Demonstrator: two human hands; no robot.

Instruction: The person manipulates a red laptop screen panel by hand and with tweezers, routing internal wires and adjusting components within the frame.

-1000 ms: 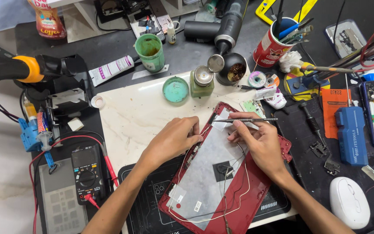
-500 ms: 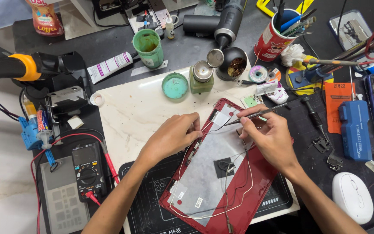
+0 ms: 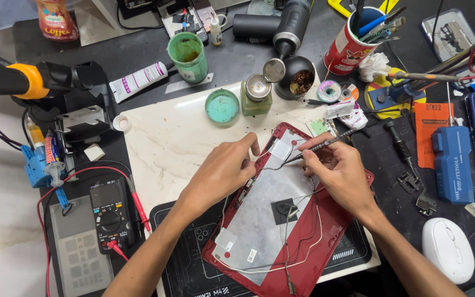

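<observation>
A red laptop lid [image 3: 325, 242] lies open side up on a white marble slab [image 3: 166, 143], its inside lined with silver foil and thin cables. My left hand [image 3: 221, 173] rests on the lid's upper left edge, fingers curled and pressing on it. My right hand [image 3: 339, 173] grips metal tweezers [image 3: 320, 147], whose tips point left at a thin cable near the lid's top corner.
A multimeter [image 3: 110, 214] with red leads lies at the left. A green jar [image 3: 222, 106], a small bottle [image 3: 257, 94], a green cup [image 3: 187, 54] and a red tool cup [image 3: 353, 44] stand behind the slab. A white mouse [image 3: 447, 248] and a blue tool case [image 3: 453, 165] lie right.
My right hand has shifted slightly left and down with the tweezers, tips now lower on the cable. The left hand stays on the lid's edge.
</observation>
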